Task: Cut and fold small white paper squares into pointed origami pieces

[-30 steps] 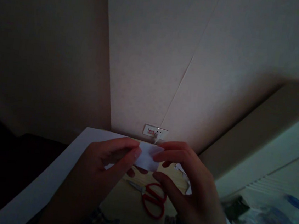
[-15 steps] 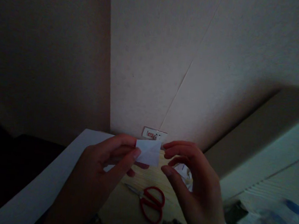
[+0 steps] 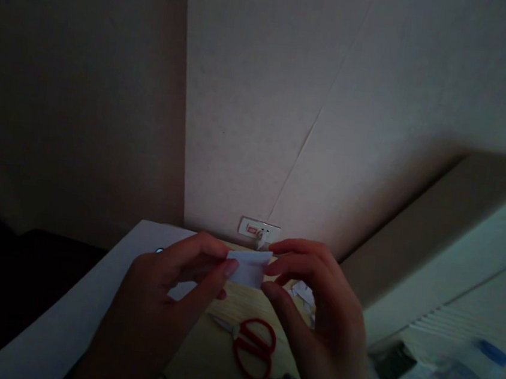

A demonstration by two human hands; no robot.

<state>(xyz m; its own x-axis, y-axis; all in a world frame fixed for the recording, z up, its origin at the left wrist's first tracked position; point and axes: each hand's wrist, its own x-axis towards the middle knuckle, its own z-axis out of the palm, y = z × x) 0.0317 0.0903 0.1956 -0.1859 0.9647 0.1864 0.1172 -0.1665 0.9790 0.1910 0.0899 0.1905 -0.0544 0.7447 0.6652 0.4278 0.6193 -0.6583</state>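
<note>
A small white piece of paper (image 3: 248,272) with a fold crease along its upper part is held up above the wooden tabletop. My left hand (image 3: 170,289) pinches its left edge between thumb and fingers. At the right edge of the paper, the curled fingers and thumb of my right hand (image 3: 317,305) close on it. Below the paper lies a pair of scissors with red handles (image 3: 254,349), the blades pointing left and away from me.
White paper scraps (image 3: 304,292) lie behind my right hand. A wall socket (image 3: 259,229) with a plug sits just above the table's far edge. To the left is a white surface (image 3: 64,308). Plastic bags and a blue-capped item (image 3: 492,352) are at the lower right.
My right hand has moved left to the paper's right edge; before, it was apart from it. The paper has dropped slightly and its upper part now shows a fold.
</note>
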